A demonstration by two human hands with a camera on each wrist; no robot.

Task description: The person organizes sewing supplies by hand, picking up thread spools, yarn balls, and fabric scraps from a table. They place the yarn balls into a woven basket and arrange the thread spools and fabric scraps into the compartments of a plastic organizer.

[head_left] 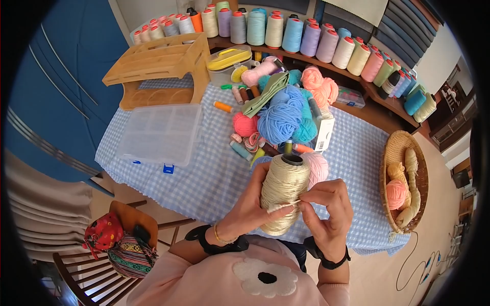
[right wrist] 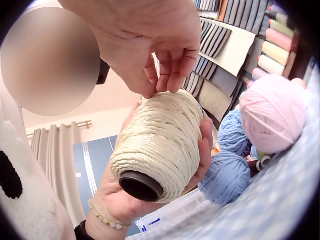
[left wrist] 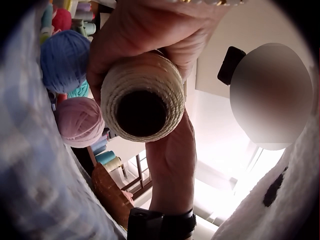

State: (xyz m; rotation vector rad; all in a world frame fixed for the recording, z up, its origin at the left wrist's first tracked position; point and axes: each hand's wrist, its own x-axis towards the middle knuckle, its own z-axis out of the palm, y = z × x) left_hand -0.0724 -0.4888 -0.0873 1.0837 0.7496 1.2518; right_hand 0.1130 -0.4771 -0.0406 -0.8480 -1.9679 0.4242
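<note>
Cream cord cone (head_left: 286,183) held above the near edge of the checked tabletop (head_left: 357,168): left hand (head_left: 247,205) curled round its side, presumably to steady it, while the right hand (head_left: 329,214) pinches a strand (head_left: 289,205) between thumb and fingers, probably to keep it under control. Count: one cone in the hands; one wicker basket (head_left: 399,145) at the right edge, its wall likely stopping one coral ball (head_left: 395,194) and two skeins (head_left: 412,166) from rolling off; one clear plastic case (head_left: 158,135) by the left edge and one wooden stand (head_left: 138,75) at the far-left corner, apparently out of the hands' way.
</note>
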